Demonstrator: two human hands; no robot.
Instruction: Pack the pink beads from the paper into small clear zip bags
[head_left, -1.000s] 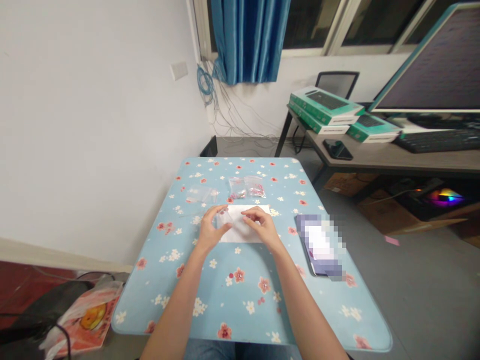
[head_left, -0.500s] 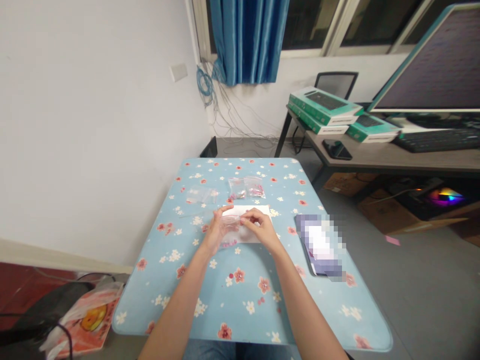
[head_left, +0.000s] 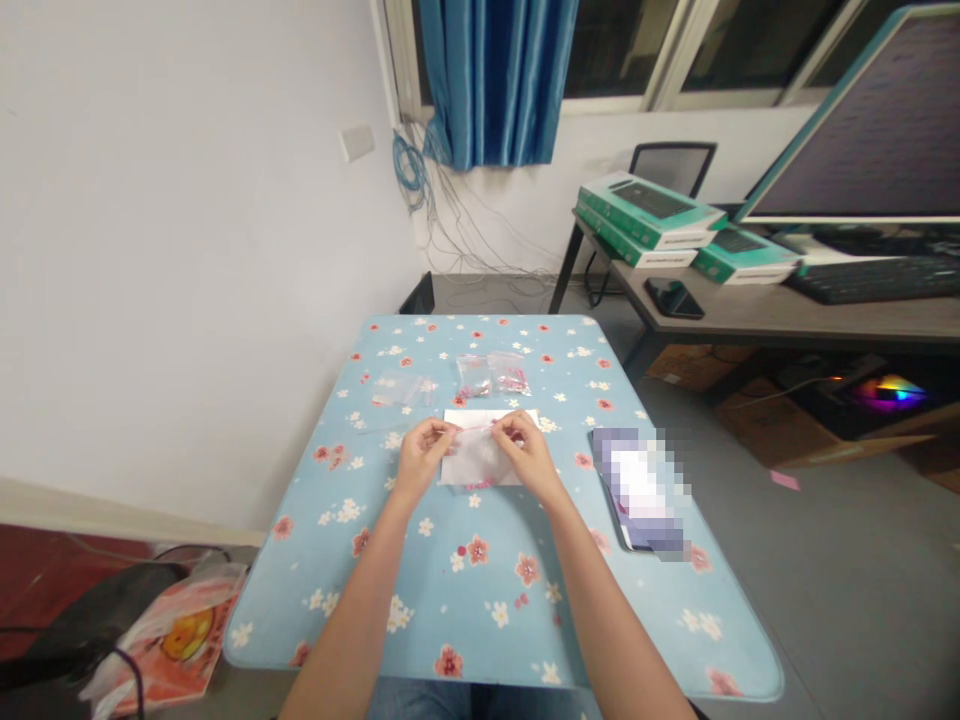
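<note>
Between my two hands hangs a small clear zip bag (head_left: 475,456) with pink bits along its bottom. My left hand (head_left: 424,458) pinches the bag's top edge at one end. At the other end of that edge, my right hand (head_left: 526,452) pinches too, fingertips closed on the plastic. Behind the bag a white sheet of paper (head_left: 459,415) lies on the table. Just beyond it are two clear bags with pink contents, a left one (head_left: 474,376) and a right one (head_left: 509,374). Farther left lie clear, flat plastic bags (head_left: 401,388).
The table has a blue flowered cover (head_left: 420,620). A phone or tablet (head_left: 637,490), its screen blurred out, lies at its right side. Beyond, a desk (head_left: 720,320) holds green keyboard boxes (head_left: 652,215), a black phone (head_left: 674,298) and a monitor (head_left: 870,130). A wall (head_left: 165,250) borders the left.
My left hand has gone from spread fingers beside the bag to a pinch on its top edge. The bag now hangs stretched between both hands, its pink contents slightly farther right.
</note>
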